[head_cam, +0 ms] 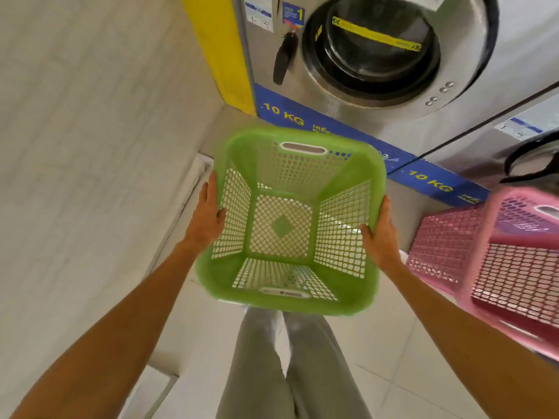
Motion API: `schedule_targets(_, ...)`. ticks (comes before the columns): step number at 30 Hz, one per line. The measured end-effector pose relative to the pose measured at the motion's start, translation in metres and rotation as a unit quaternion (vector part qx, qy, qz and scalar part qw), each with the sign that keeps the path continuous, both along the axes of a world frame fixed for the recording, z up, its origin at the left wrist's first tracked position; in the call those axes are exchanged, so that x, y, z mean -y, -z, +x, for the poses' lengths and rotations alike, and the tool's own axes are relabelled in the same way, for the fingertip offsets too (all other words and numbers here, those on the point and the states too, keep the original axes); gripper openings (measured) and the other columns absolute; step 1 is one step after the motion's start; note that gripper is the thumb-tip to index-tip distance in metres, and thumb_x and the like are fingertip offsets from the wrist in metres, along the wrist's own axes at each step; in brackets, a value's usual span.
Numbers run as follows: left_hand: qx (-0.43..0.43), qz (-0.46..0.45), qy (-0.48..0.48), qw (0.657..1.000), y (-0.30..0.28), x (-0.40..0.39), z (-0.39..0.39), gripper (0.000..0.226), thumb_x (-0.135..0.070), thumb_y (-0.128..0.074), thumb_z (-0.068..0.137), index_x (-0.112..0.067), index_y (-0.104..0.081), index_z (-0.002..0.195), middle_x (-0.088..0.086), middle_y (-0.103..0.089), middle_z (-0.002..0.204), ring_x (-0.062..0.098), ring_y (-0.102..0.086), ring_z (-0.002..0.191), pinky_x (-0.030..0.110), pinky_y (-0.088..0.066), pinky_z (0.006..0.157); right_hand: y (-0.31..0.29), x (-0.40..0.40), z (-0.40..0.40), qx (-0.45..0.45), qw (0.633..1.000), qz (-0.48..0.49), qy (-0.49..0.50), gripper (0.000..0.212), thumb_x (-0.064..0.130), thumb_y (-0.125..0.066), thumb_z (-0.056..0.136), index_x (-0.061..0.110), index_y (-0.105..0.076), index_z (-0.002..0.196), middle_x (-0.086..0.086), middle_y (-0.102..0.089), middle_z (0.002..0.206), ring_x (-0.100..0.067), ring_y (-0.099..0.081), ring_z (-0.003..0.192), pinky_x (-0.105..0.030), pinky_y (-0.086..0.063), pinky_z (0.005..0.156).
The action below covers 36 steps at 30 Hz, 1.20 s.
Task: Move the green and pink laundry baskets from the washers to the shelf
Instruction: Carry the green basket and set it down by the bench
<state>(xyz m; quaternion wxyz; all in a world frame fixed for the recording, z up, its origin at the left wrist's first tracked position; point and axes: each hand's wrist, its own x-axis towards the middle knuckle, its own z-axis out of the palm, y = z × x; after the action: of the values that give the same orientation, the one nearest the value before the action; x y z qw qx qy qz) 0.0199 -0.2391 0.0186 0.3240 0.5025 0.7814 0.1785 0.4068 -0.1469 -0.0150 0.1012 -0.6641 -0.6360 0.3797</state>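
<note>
Carrying the green basket (287, 225) level is the trick, so my left hand (207, 219) and right hand (379, 234) clamp opposite rims, thumbs hooked inside, fingers outside. It's up off the floor in front of the washer (378, 49), empty, lattice-sided, handle slots at both ends. The pink basket (499, 261) waits on my right, by the next machine

A yellow panel (223, 52) is standing upright at the corner, touching a white tiled wall (90, 122). A blue strip (302, 119) marked "10 KG" is running below. A black key fob (284, 60) is hanging above it. Grey trouser legs (290, 367) are showing over the pale tiled floor (384, 385).
</note>
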Motion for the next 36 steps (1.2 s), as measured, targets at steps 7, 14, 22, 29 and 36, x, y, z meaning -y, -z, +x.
schedule_targets(7,-0.002,-0.022,-0.1,0.995,-0.056,0.123,-0.012,0.083,-0.012,-0.047,0.102,-0.017,0.014,0.157,0.009,0.012,0.166,0.029,0.004,0.152,0.047,-0.014,0.118,-0.048,0.041,-0.043,-0.008,0.996,0.028,-0.086,0.088,0.008,-0.062,0.093,0.011,-0.007,0.161,-0.017,-0.033,0.159,-0.04,-0.042,0.138,-0.047,-0.036,0.112)
schedule_targets(14,-0.03,0.044,-0.221,0.974,-0.133,0.281,-0.017,0.081,-0.01,-0.048,0.1,-0.012,0.008,0.158,0.012,0.005,0.166,0.028,0.003,0.153,0.038,-0.006,0.119,-0.128,0.114,-0.099,-0.029,0.972,0.106,-0.208,0.082,0.003,-0.064,0.089,0.006,-0.021,0.159,-0.014,-0.034,0.16,-0.036,-0.039,0.142,-0.042,-0.03,0.118)
schedule_targets(22,-0.03,0.076,-0.364,0.928,-0.16,0.443,-0.008,0.084,-0.005,-0.052,0.096,-0.011,0.004,0.159,0.011,-0.002,0.167,0.03,-0.007,0.153,0.05,-0.02,0.121,-0.169,0.203,-0.177,-0.079,0.934,0.13,-0.324,0.076,0.001,-0.064,0.09,0.006,-0.029,0.157,-0.013,-0.039,0.157,-0.03,-0.043,0.141,-0.036,-0.031,0.119)
schedule_targets(29,-0.018,0.054,-0.468,0.882,-0.118,0.54,0.009,0.086,-0.001,-0.051,0.095,-0.013,0.006,0.159,0.01,-0.009,0.165,0.012,-0.017,0.146,0.036,-0.023,0.115,-0.133,0.256,-0.241,-0.101,0.875,0.118,-0.458,0.069,0.003,-0.059,0.095,0.008,-0.028,0.158,-0.014,-0.038,0.157,-0.027,-0.04,0.143,-0.022,-0.027,0.116)
schedule_targets(36,-0.016,0.029,-0.536,0.844,-0.045,0.601,0.004,0.087,0.008,-0.051,0.09,-0.007,0.002,0.158,0.017,-0.015,0.162,0.031,-0.026,0.143,0.031,-0.026,0.108,-0.059,0.311,-0.295,-0.086,0.823,0.12,-0.549,0.071,0.007,-0.052,0.1,0.017,-0.017,0.161,-0.011,-0.038,0.154,-0.02,-0.05,0.125,-0.018,-0.039,0.098)
